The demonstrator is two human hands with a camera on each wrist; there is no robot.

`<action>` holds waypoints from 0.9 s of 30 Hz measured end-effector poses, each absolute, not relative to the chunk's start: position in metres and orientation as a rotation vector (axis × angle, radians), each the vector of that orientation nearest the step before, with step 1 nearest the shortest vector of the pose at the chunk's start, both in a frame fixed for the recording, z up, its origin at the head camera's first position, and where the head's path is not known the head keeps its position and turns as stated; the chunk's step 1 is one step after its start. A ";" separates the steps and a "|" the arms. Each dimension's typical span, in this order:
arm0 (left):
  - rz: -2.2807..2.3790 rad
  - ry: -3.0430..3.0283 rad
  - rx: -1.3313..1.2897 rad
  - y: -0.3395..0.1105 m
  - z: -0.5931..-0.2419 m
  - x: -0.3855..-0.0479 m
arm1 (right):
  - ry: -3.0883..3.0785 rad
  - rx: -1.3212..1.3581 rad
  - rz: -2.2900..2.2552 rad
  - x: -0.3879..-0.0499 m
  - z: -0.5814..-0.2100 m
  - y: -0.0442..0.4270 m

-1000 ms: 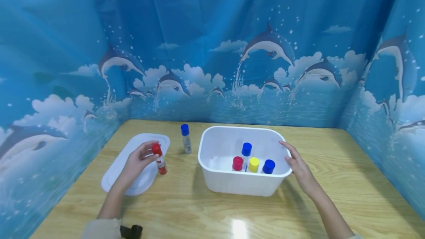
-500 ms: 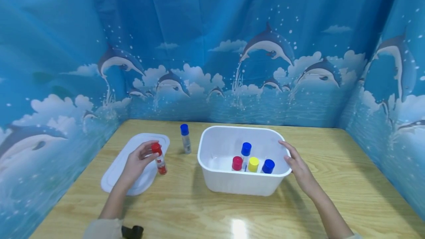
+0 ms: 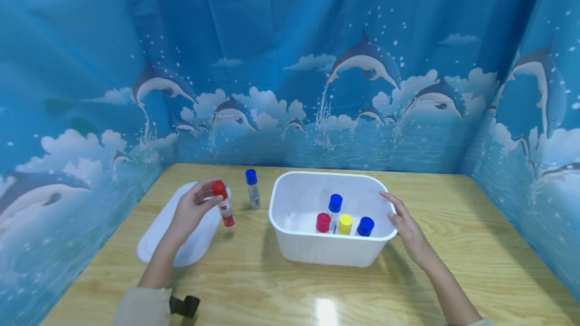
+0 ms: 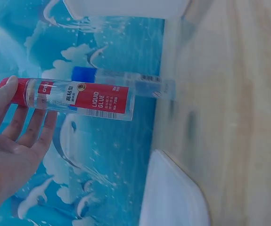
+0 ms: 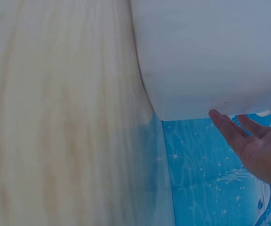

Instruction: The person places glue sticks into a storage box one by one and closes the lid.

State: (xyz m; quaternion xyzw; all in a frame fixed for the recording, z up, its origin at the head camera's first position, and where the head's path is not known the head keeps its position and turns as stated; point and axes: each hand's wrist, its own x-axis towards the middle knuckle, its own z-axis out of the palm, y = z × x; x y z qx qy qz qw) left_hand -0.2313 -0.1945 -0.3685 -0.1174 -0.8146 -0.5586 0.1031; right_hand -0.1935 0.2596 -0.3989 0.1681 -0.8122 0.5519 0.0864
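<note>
Presently, the left hand [image 3: 192, 210] pinches one of six bottles [image 3: 225, 209]; the right [image 3: 410, 230] loosely touches one tub [image 3: 326, 250].

Head view faces forward, down; wrist views closer, sideways; bin [image 3: 333, 250] shared.

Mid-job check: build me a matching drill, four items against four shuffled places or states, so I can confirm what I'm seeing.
Items:
1. Yellow cap
2. White lid
3. Left hand
4. Right hand

Places or states:
A. Resting on the white tub at its rim
B. Pinching a red-capped bottle
C. Inside the tub
D. Lying flat on the table

Pairs: 1-C; 2-D; 3-B; 4-A
</note>
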 end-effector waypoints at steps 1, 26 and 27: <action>-1.651 -2.403 -0.348 -0.193 -0.366 -0.232 | -2.420 0.501 1.641 -0.194 -0.399 0.259; -1.661 -2.310 -0.540 -0.157 -0.299 -0.238 | -2.449 0.470 1.647 -0.192 -0.397 0.259; -1.656 -2.303 -0.547 -0.156 -0.297 -0.238 | -2.451 0.469 1.646 -0.193 -0.397 0.258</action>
